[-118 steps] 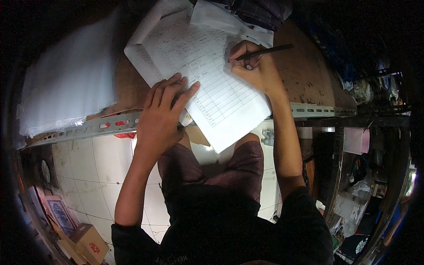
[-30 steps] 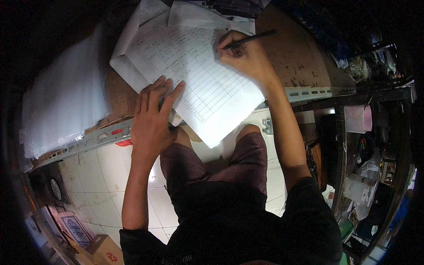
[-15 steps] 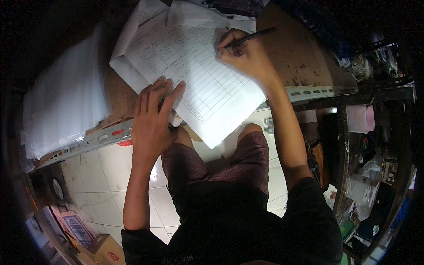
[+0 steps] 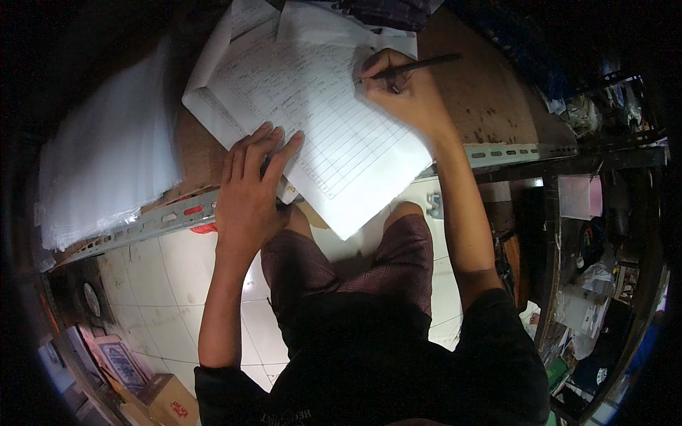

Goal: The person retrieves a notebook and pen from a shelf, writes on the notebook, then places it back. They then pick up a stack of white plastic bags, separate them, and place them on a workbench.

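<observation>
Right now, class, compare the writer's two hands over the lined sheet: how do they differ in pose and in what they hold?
The left hand lies flat, fingers spread, pressing the lined sheet near the table's edge; the right hand is curled around a dark pen. The left hand holds nothing; the right hand grips the pen, tip on the sheet. Both are bare and rest on the same sheet.

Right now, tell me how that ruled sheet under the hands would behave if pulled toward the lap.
The ruled sheet probably flexes easily: its corner overhangs the table edge unsupported. It looks light, so it would likely slide once the left hand lifts off it. The right hand with the pen also rests on it.
</observation>
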A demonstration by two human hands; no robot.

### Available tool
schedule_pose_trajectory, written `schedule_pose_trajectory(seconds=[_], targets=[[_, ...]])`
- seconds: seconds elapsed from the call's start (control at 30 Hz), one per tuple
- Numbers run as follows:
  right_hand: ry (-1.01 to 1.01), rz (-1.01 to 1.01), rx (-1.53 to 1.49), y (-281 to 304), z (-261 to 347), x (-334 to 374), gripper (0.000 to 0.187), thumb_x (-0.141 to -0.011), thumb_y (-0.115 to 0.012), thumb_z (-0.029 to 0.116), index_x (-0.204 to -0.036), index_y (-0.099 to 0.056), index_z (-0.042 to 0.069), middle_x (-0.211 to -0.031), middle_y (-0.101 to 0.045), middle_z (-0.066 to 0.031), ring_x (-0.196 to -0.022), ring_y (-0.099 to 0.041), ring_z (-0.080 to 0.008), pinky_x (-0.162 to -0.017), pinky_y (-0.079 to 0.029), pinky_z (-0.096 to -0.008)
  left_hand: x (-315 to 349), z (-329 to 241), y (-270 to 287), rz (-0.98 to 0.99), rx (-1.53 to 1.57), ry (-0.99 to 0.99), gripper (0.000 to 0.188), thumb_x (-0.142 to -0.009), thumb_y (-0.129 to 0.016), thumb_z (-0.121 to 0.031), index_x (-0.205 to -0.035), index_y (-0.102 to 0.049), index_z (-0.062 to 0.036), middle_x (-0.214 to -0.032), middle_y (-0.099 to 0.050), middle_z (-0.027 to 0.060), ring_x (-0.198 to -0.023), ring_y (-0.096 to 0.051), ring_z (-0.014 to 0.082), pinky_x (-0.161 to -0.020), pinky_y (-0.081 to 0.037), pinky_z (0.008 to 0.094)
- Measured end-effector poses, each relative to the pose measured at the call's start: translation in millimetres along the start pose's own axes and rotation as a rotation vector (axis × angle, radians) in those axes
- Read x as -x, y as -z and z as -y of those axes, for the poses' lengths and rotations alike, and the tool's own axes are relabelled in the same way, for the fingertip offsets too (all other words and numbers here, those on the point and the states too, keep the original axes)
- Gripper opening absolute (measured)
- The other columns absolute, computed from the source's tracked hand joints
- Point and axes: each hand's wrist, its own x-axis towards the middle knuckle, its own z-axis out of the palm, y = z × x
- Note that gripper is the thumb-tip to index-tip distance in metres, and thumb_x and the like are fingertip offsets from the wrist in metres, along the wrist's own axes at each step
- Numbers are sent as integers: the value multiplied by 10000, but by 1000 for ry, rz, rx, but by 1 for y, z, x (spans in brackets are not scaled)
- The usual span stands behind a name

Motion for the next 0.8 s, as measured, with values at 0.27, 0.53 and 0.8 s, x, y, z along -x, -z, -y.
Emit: schedule_pose_trajectory(seconds=[0.27, 0.53, 0.8], targets=[[-35, 77, 56, 4, 6, 1, 172, -811, -746, -4, -967, -673, 3, -964, -663, -42, -896, -626, -103, -818, -526, -270, 0, 1, -2, -7, 6, -12, 1065, -543, -949, -117, -1507, -526, -279, -1442, -516, 58, -1439, -452, 289, -1213, -415, 476], [-72, 2, 22, 19, -3, 0, 188, -811, -750, 8, -989, -691, 10, -965, -679, -45, -848, -620, -115, -782, -525, -273, -1, 2, -1, -28, 5, -32, 1068, -535, -942, -128, -1507, -521, -267, -1451, -518, 67, -1429, -460, 306, -1206, -410, 484], [-64, 11, 10, 16, -4, 1, 290, -770, -821, 129, -1030, -713, 56, -892, -682, -30, -805, -623, -144, -748, -520, -305, 0, 1, -1, -7, 24, -16, 1077, -527, -950, -125, -1503, -518, -264, -1450, -517, 62, -1437, -454, 300, -1204, -425, 492]])
